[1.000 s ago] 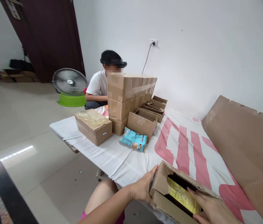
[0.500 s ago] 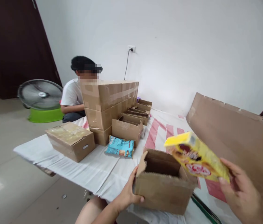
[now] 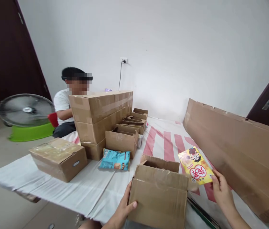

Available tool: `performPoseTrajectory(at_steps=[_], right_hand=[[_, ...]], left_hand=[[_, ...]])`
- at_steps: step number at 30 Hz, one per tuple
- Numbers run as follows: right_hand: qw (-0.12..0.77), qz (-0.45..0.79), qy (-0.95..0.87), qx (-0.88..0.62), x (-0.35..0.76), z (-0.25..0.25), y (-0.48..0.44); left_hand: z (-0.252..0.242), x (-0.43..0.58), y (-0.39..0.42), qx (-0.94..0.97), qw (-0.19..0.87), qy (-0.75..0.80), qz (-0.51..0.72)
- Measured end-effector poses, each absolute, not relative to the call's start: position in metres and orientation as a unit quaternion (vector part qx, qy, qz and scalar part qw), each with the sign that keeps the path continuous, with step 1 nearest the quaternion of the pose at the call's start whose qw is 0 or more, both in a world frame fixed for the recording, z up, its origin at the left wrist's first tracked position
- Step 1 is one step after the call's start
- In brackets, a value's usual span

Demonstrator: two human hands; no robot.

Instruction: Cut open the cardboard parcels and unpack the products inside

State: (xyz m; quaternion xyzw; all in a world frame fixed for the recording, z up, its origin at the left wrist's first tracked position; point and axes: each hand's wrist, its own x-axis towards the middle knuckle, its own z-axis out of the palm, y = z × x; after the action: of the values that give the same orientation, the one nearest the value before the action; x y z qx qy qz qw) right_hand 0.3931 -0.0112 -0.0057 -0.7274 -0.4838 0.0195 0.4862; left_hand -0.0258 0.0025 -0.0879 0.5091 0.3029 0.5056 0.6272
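My right hand (image 3: 222,190) holds a flat yellow snack box (image 3: 197,168) by its lower right corner, thumb on the printed face. The snack box is tilted, with a cartoon figure and red lettering towards me. An open-topped cardboard box (image 3: 157,198) stands on the table edge before me, just left of the snack box. With my left hand (image 3: 123,208) I grip its left side, thumb on the near face. The cardboard box's inside is mostly hidden by its near wall and flap. Beyond it lies a blue snack bag (image 3: 114,160).
Taped cartons (image 3: 101,109) are stacked at left centre, with a row of open boxes (image 3: 122,140) beside them. A single closed carton (image 3: 59,159) sits at left. A cardboard sheet (image 3: 234,149) stands along the right. A person (image 3: 64,101) sits behind the stack, near a fan (image 3: 27,109).
The yellow snack box has come lower and turned its printed face more towards me. The cardboard box now tips its near wall towards me, hiding more of its inside. My view has shifted.
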Motion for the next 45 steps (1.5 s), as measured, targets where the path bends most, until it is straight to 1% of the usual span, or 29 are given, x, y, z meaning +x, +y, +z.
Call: performPoseTrajectory(at_steps=[4, 7, 10, 15, 18, 23, 24, 26, 28, 30, 32, 34, 36, 40, 42, 45], right_hand=[[0.420, -0.041, -0.552, -0.719, 0.404, -0.024, -0.009], [0.374, -0.020, -0.600, -0.707, 0.407, -0.042, -0.007], [0.354, -0.004, -0.611, -0.708, 0.408, -0.053, -0.008], [0.324, -0.045, -0.637, -0.699, 0.402, -0.046, -0.012], [0.289, -0.074, -0.641, -0.707, 0.399, -0.041, -0.012], [0.238, -0.111, -0.627, -0.734, 0.398, -0.034, -0.009], [0.243, -0.123, -0.625, -0.732, 0.396, -0.029, -0.010], [0.280, -0.136, -0.632, -0.709, 0.384, -0.015, -0.014], [0.337, -0.128, -0.655, -0.664, 0.363, 0.004, -0.022], [0.377, -0.107, -0.685, -0.615, 0.335, 0.023, -0.030], [0.386, -0.085, -0.718, -0.573, 0.305, 0.037, -0.036], [0.383, -0.070, -0.747, -0.538, 0.282, 0.043, -0.037], [0.389, -0.072, -0.756, -0.521, 0.268, 0.046, -0.034], [0.427, -0.116, -0.742, -0.504, 0.261, 0.050, -0.034], [0.416, -0.139, -0.767, -0.469, 0.259, 0.055, -0.040], [0.340, -0.161, -0.825, -0.422, 0.251, 0.059, -0.049]], left_hand=[[-0.096, -0.027, 0.002, 0.485, 0.615, 0.349, 0.515], [-0.099, -0.028, 0.001, 0.477, 0.605, 0.353, 0.530], [-0.097, -0.028, 0.002, 0.481, 0.616, 0.329, 0.530], [-0.094, -0.027, 0.005, 0.515, 0.590, 0.333, 0.525], [-0.095, -0.027, 0.006, 0.538, 0.568, 0.342, 0.520], [-0.106, -0.030, 0.007, 0.551, 0.567, 0.358, 0.497], [-0.106, -0.031, 0.008, 0.559, 0.561, 0.360, 0.494], [-0.099, -0.036, 0.010, 0.587, 0.534, 0.357, 0.493], [-0.079, -0.041, 0.012, 0.625, 0.482, 0.345, 0.508], [-0.048, -0.043, 0.013, 0.658, 0.419, 0.330, 0.532], [-0.018, -0.041, 0.013, 0.681, 0.385, 0.309, 0.541], [0.002, -0.033, 0.013, 0.697, 0.383, 0.307, 0.523], [0.007, -0.023, 0.013, 0.694, 0.366, 0.344, 0.516], [-0.002, -0.009, 0.011, 0.680, 0.302, 0.415, 0.524], [-0.002, -0.007, 0.010, 0.692, 0.280, 0.431, 0.507], [0.006, -0.007, 0.011, 0.707, 0.254, 0.456, 0.478]])
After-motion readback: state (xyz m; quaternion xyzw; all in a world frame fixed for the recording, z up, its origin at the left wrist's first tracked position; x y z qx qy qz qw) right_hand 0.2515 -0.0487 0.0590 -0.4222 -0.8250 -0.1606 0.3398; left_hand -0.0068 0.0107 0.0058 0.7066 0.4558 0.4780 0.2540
